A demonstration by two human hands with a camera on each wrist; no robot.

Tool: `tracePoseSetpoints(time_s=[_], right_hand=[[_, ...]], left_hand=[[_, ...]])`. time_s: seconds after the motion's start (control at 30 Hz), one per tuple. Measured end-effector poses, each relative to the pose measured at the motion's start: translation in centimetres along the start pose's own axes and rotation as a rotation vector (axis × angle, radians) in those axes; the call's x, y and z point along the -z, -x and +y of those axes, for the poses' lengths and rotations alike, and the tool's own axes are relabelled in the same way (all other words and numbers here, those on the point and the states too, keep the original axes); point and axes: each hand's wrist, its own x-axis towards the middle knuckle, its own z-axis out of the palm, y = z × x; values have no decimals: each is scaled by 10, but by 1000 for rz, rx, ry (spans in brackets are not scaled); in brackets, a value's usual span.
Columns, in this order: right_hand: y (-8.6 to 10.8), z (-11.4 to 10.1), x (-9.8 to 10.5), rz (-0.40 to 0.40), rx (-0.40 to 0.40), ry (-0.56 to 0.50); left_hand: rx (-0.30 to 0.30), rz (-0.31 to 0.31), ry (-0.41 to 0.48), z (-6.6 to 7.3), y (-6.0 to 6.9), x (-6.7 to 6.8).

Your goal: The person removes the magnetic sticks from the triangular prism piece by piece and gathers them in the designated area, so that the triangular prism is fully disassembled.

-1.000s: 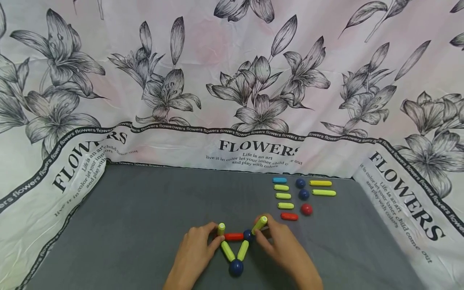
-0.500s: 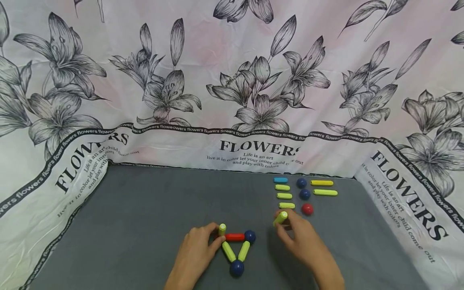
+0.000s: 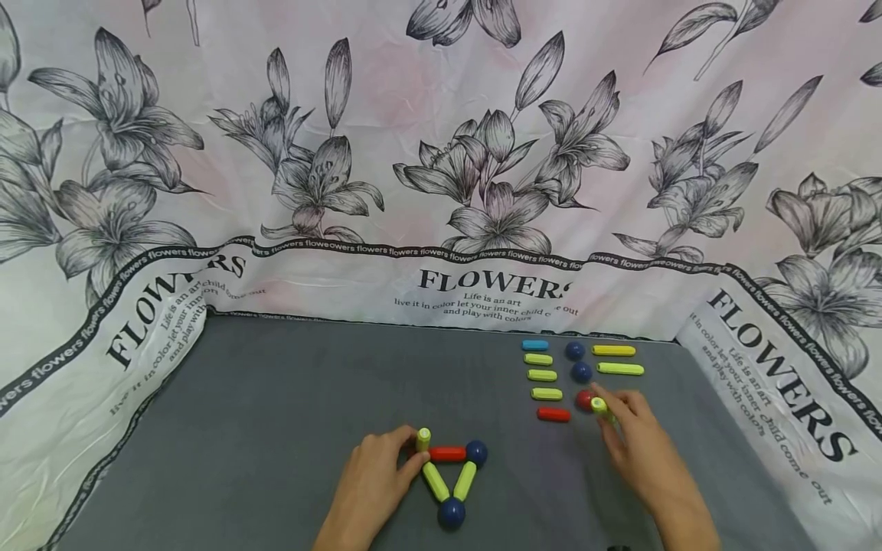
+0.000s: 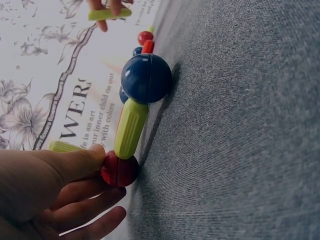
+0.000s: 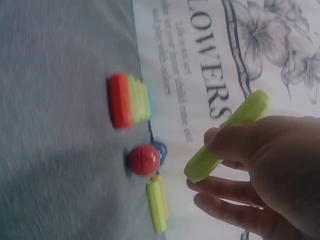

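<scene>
A flat triangle of toy rods and balls lies near the front: a red rod (image 3: 448, 454), two yellow-green rods (image 3: 465, 481), a blue ball (image 3: 451, 513) at the front corner and another blue ball (image 3: 476, 452) at the right. My left hand (image 3: 372, 478) grips the red ball (image 4: 119, 169) at the left corner; a short yellow-green rod (image 3: 423, 438) stands up from it. Pinched in my right hand (image 3: 641, 444) is a loose yellow-green rod (image 5: 227, 135), raised off the table beside a loose red ball (image 3: 584, 400), which it partly covers in the head view.
Loose parts lie in columns at the back right: a blue rod (image 3: 534, 346), several short yellow-green rods (image 3: 542, 376), a red rod (image 3: 553, 415), two blue balls (image 3: 582, 372), a yellow rod (image 3: 613, 350) and a long yellow-green rod (image 3: 620, 369). A flower-printed cloth (image 3: 482, 295) borders the grey table (image 3: 276, 398).
My right hand has moved away from the triangle's right blue ball, carrying the yellow-green rod rightward to the loose red ball. My left hand has stayed at the left corner.
</scene>
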Motion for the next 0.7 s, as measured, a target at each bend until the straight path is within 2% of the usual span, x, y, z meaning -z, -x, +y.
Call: tracePoseSetpoints(time_s=[0.17,0.4,0.57,0.7], right_hand=[[0,21,2,57,-13,55],[-7,38,8,12,-110,61],[-7,54,8,37,-117,100],[-9,66,5,17,-119,124]], left_hand=[[8,-3,-14,1,-1,0],[-5,21,-27,-1,0,-2],[-8,21,-15,-1,-1,-2],[8,8,-17,-1,0,-1]])
